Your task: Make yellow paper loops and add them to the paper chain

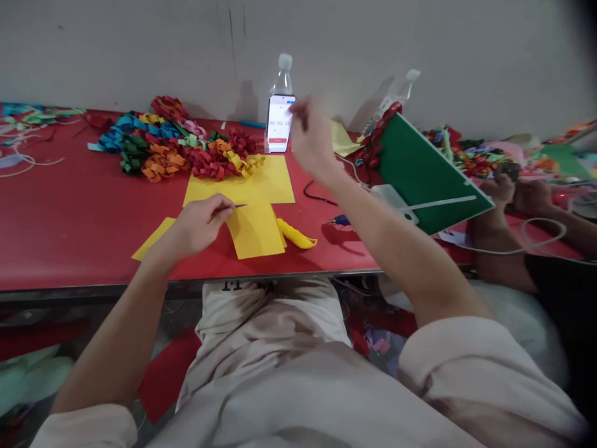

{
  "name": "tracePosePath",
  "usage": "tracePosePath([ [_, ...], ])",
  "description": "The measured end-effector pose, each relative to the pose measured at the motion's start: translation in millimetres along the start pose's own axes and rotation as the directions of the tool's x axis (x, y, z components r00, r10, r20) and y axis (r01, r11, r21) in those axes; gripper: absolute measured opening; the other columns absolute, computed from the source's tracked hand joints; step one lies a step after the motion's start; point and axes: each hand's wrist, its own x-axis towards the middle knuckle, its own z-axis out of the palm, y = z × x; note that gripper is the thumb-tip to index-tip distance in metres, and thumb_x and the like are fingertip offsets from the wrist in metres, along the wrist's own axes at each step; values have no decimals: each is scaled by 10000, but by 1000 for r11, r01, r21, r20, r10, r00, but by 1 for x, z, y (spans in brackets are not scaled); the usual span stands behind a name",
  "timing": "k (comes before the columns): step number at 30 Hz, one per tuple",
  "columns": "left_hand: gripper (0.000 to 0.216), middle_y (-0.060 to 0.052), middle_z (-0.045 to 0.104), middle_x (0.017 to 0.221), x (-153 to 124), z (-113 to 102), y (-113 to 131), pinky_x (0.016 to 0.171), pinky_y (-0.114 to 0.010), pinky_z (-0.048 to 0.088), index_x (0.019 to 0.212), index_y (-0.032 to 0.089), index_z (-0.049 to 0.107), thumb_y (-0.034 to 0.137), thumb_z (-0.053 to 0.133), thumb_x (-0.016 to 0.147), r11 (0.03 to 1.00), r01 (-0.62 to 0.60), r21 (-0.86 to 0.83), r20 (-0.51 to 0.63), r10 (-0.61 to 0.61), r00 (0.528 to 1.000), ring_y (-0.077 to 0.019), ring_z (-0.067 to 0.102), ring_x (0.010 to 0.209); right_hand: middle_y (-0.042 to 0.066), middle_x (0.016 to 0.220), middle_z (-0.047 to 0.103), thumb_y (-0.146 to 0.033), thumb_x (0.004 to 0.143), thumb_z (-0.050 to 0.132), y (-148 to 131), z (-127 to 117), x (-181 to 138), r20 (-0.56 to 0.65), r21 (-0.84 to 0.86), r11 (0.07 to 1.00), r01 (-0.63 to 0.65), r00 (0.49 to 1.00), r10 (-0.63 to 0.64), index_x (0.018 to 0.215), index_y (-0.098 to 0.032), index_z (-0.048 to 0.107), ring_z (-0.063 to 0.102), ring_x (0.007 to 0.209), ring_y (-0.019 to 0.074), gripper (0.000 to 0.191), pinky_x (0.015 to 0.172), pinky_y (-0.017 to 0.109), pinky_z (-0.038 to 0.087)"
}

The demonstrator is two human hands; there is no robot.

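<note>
My left hand (203,225) is closed in a pinch at the upper left corner of a yellow paper piece (256,230), low over the table. My right hand (311,135) is raised close to an upright phone (278,127) that shows a running timer. Its fingers are bent and smeared by motion, so I cannot tell whether they hold anything or touch the screen. Beside the paper piece lies a yellow ridged curved object (298,235). A larger yellow sheet (268,183) lies flat behind it, and another yellow strip (156,238) is partly under my left forearm.
Colourful curled paper garlands (186,143) are heaped at the back. Behind the phone stands a clear bottle (283,78). A green board (420,171) leans at right. Below it lies a blue tool with a pointed metal tip (342,220). Another person's hands (499,188) are farther right.
</note>
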Motion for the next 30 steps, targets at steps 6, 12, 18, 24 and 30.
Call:
tracePosePath([
  [6, 351, -44, 769, 1019, -21, 4, -1, 806, -312, 520, 1045, 239, 718, 504, 501, 971, 1000, -14, -22, 52, 15, 999, -231, 698, 897, 91, 1117, 723, -401, 1080, 432, -41, -34, -141, 499, -129, 967, 222, 857, -130, 1178, -179, 631, 664, 992, 215, 313, 834, 332, 479],
  [12, 452, -158, 654, 1313, -41, 17, -8, 1090, -494, 459, 1302, 172, 658, 390, 355, 1049, 962, -104, 253, -83, 129, 988, -320, 580, 1271, 197, 1188, 624, -312, 984, 603, -9, 0, -177, 433, -391, 904, 173, 901, 15, 1252, -113, 595, 591, 1110, 338, 334, 930, 468, 522],
  [18, 376, -82, 607, 1462, -98, 37, 21, 1149, -484, 476, 1376, 255, 619, 350, 537, 1021, 907, -367, 204, 143, 344, 928, -281, 569, 1359, 200, 1181, 592, -215, 1008, 502, -1, 6, -187, 304, -275, 961, 19, 950, 68, 1306, -84, 592, 590, 1113, 320, 337, 997, 466, 523],
  [24, 180, -15, 786, 1137, -108, 37, 9, 981, -327, 604, 1101, 243, 745, 223, 615, 978, 980, -200, 19, -306, 197, 932, -178, 753, 1043, 172, 1231, 573, -179, 995, 501, 8, -48, -207, 179, -94, 993, 73, 982, -56, 1331, -156, 615, 601, 1137, 289, 355, 1016, 460, 511],
  [30, 146, -8, 808, 1035, -101, 40, 16, 956, -362, 624, 959, 239, 770, 309, 642, 966, 995, -48, -83, -379, 13, 925, -191, 766, 1001, 127, 1218, 595, -116, 999, 428, 13, -64, -222, 402, -137, 967, 215, 904, -145, 1350, -255, 603, 602, 1125, 278, 416, 949, 447, 487],
])
